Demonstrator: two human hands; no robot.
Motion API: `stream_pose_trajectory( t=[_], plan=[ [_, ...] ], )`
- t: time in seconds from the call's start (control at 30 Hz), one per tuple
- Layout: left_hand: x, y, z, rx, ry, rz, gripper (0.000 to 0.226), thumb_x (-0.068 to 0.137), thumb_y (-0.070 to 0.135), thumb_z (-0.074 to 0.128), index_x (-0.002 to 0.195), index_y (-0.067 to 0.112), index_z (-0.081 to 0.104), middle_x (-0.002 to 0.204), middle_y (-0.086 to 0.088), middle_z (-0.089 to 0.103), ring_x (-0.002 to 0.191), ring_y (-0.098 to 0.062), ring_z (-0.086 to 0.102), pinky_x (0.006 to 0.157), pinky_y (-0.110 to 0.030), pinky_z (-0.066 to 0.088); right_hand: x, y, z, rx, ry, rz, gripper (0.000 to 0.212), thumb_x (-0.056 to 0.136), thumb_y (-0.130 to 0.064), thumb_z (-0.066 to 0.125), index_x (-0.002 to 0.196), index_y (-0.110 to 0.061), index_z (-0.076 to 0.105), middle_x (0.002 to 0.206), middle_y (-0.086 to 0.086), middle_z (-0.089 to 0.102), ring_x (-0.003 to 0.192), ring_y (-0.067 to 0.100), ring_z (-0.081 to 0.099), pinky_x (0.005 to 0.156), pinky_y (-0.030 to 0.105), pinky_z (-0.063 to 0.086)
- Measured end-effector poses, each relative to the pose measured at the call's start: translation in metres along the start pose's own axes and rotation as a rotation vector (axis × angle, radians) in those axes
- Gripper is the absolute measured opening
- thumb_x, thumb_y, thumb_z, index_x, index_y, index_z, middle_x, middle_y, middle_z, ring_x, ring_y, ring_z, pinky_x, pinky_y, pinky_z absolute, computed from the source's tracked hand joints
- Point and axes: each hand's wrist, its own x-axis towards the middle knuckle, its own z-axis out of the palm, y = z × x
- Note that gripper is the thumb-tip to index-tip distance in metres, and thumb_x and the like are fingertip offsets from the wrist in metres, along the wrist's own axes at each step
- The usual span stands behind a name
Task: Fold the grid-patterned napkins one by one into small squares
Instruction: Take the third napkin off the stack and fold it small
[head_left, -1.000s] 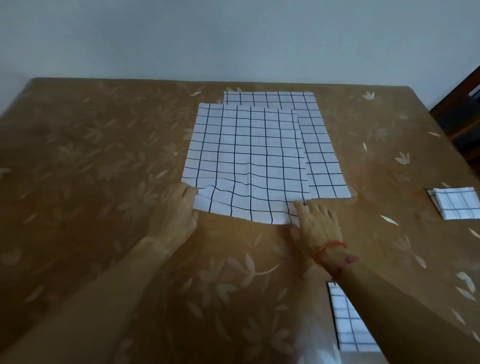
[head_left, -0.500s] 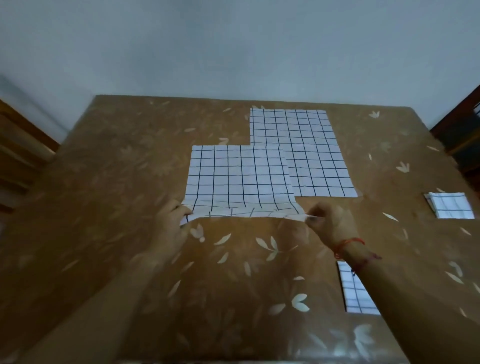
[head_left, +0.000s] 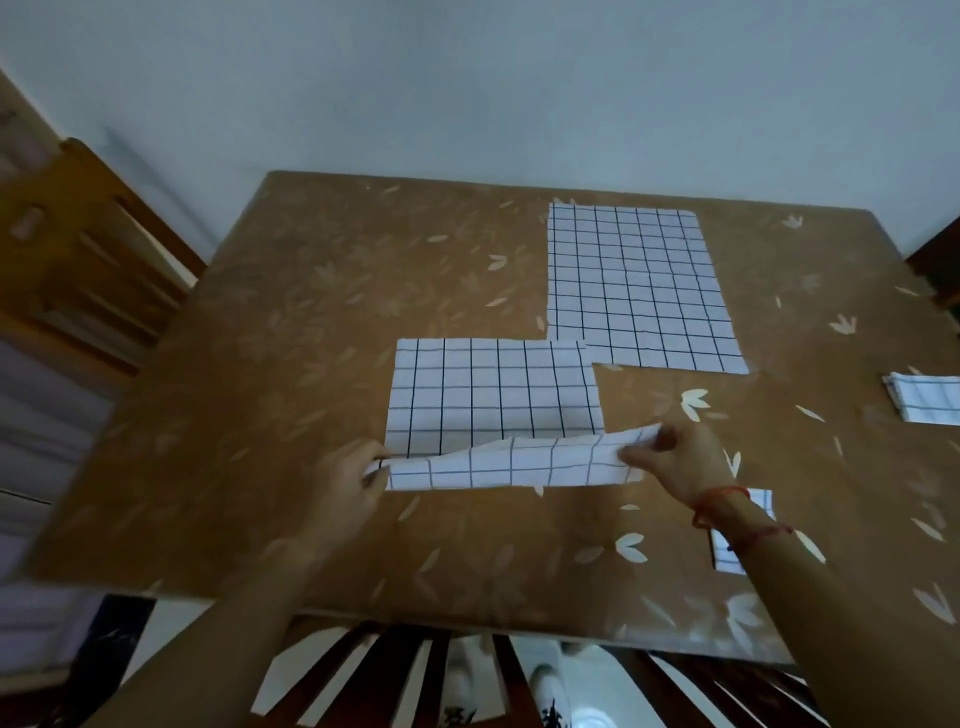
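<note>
A person stands at a brown table (head_left: 311, 338) with pale leaf shapes on its top. Both hands hold one white napkin (head_left: 493, 395) with dark grid lines. It lies near the middle of the table.

The left hand (head_left: 348, 478) pinches the near left corner of the napkin, with fingers curled on the cloth, low by the table top. The right hand (head_left: 675, 457) pinches the near right corner between thumb and fingers and holds it up a little. So the near edge of the napkin is off the table and turned over, while the far part lies flat.

A red string bracelet (head_left: 722, 499) sits on the right wrist.

A second grid napkin (head_left: 634, 286) lies flat and open just past the held napkin, on its far right side. Their corners touch or overlap – I cannot tell which. A small folded napkin (head_left: 930, 400) sits well off to the right of the held napkin, at the edge of the view. Another grid cloth (head_left: 727, 551) peeks out from under the right arm, nearer than the held napkin.

A wooden chair (head_left: 78, 260) stands far to the left of the held napkin.
</note>
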Motion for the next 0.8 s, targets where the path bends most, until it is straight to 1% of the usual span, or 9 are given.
stream_pose_trajectory(
  t=[0.03,0.13,0.17,0.27,0.37,0.47,0.53,0.63,0.8],
  plan=[
    [0.001,-0.002,-0.001,0.004,0.01,-0.002,0.006,0.082,-0.002,0.068,0.084,0.003,0.068,0.079,-0.004,0.065,0.072,-0.02,0.058,0.062,-0.021,0.041,0.001,0.002,0.002,0.0,-0.006,0.035,0.03,0.073,-0.014,0.082,0.071,0.006,0.06,0.068,0.013,0.055,0.058,0.016,0.049,0.05,0.019,0.033],
    [0.01,-0.008,-0.001,0.021,0.03,-0.02,0.004,0.083,-0.002,0.067,0.084,0.003,0.067,0.079,-0.006,0.064,0.072,-0.019,0.056,0.061,-0.013,0.036,0.006,-0.008,0.006,0.013,-0.025,0.017,0.023,0.075,-0.014,0.08,0.065,-0.005,0.062,0.064,0.007,0.058,0.06,0.016,0.055,0.051,0.019,0.035],
    [0.015,-0.011,0.001,0.028,0.036,-0.02,0.005,0.083,-0.003,0.067,0.084,0.002,0.067,0.079,-0.007,0.064,0.072,-0.021,0.056,0.06,-0.014,0.035,0.01,-0.01,0.009,0.017,-0.014,0.01,0.021,0.076,-0.015,0.08,0.065,-0.008,0.063,0.065,0.007,0.06,0.062,0.017,0.057,0.052,0.02,0.037],
    [0.033,-0.019,0.009,0.049,0.041,-0.024,0.008,0.08,-0.005,0.068,0.085,0.001,0.067,0.081,-0.01,0.065,0.074,-0.026,0.058,0.062,-0.024,0.031,0.023,-0.01,0.02,0.055,0.007,0.044,0.025,0.078,-0.017,0.078,0.063,-0.015,0.059,0.062,0.002,0.057,0.059,0.015,0.054,0.053,0.022,0.037],
    [0.048,-0.027,0.016,0.071,0.051,-0.05,0.007,0.083,-0.001,0.067,0.088,0.003,0.067,0.084,-0.008,0.065,0.075,-0.02,0.052,0.063,-0.023,0.029,0.037,-0.013,0.031,0.11,0.014,0.057,0.014,0.08,-0.021,0.077,0.079,-0.01,0.067,0.074,0.002,0.067,0.07,0.017,0.063,0.06,0.025,0.048],
    [0.061,-0.039,0.024,0.1,0.052,-0.062,0.005,0.087,0.006,0.065,0.091,0.006,0.066,0.086,-0.006,0.065,0.076,-0.018,0.052,0.064,-0.024,0.031,0.057,-0.014,0.042,0.129,0.015,0.074,0.021,0.08,-0.018,0.076,0.099,-0.013,0.07,0.09,0.005,0.072,0.082,0.021,0.068,0.074,0.033,0.057],
    [0.07,-0.048,0.029,0.103,0.05,-0.071,0.004,0.087,0.007,0.064,0.092,0.007,0.066,0.085,-0.005,0.064,0.076,-0.021,0.055,0.064,-0.026,0.032,0.069,-0.017,0.05,0.152,-0.001,0.081,0.025,0.08,-0.012,0.075,0.104,-0.016,0.067,0.09,0.005,0.071,0.082,0.02,0.066,0.071,0.029,0.055],
    [0.085,-0.059,0.038,0.113,0.055,-0.086,0.002,0.088,0.009,0.064,0.089,0.008,0.066,0.081,-0.003,0.062,0.073,-0.019,0.054,0.059,-0.024,0.032,0.09,-0.016,0.063,0.146,0.014,0.106,0.035,0.079,-0.006,0.074,0.107,-0.024,0.062,0.081,-0.001,0.067,0.075,0.013,0.064,0.06,0.021,0.05],
    [0.113,-0.074,0.054,0.08,0.08,-0.11,0.004,0.088,0.006,0.064,0.086,0.004,0.066,0.082,-0.009,0.061,0.073,-0.019,0.051,0.061,-0.025,0.03,0.123,-0.003,0.084,0.109,0.051,0.181,0.042,0.075,-0.007,0.075,0.114,-0.018,0.06,0.077,-0.001,0.068,0.07,0.016,0.067,0.061,0.03,0.056]
  ],
)
